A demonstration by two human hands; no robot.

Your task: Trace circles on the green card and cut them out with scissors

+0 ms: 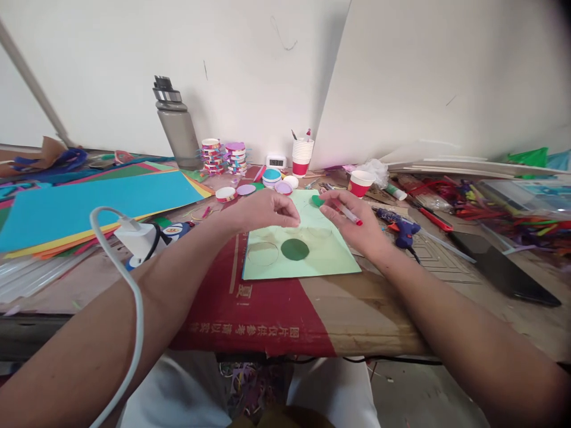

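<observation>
"Fingers?"
"The right hand (363, 230) grips a red-tipped pen (347, 213). The left hand (263, 211) curls over the pale-green sheet (328, 260); can't tell whether its fingertips meet."
"Any writing?"
"Chinese print, on the red cardboard (214, 315) underneath."

Room over green paper (330, 255); stacked cups (302, 159) behind

In front of me, red-and-brown cardboard (267, 309) covers the near middle of my table (482, 291), and pale green paper (328, 261) lies on it. To my left I have a pile of coloured sheets (107, 205). Along the far side, from left to right, stand a bottle (181, 134), a small clock (276, 162) and stacked paper cups (302, 157). On my right lie a glue gun (405, 232) and, nearer, a black phone (504, 267).
</observation>
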